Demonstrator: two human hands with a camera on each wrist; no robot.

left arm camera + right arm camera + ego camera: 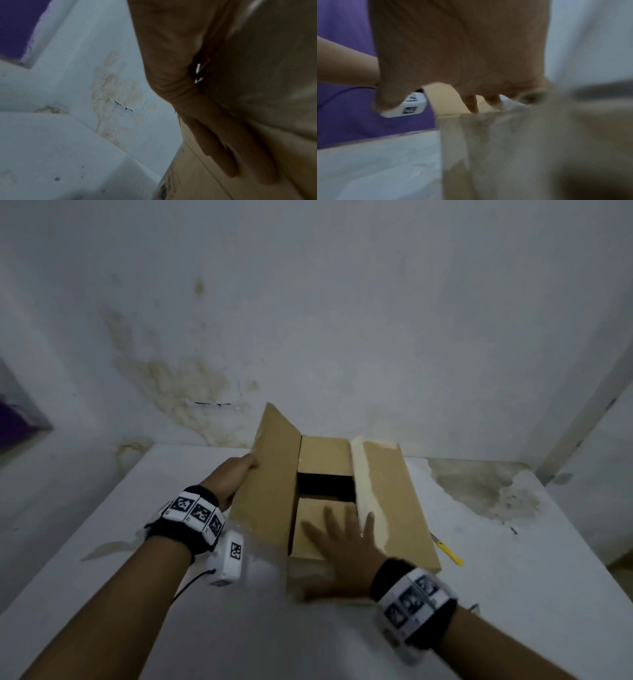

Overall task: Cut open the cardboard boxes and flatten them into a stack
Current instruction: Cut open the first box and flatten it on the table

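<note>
A brown cardboard box (387, 501) stands on the white table (120, 594) with its top cut open. Its left flap (270, 474) is raised, and my left hand (239, 474) holds it at the outer edge, fingers (228, 155) lying straight along the cardboard behind it. The right flap, with a strip of pale tape, lies folded outward. My right hand (342, 535) is spread flat over the near inner flap (315, 525), blurred; its fingertips (472, 105) reach the box's top edge (450, 115). The dark inside of the box (325, 486) shows between the two inner flaps.
A yellow utility knife (448, 549) lies on the table just right of the box. The stained white wall (308, 320) rises right behind the box. A purple surface (13, 419) shows at far left. Bare tabletop lies to the left and in front.
</note>
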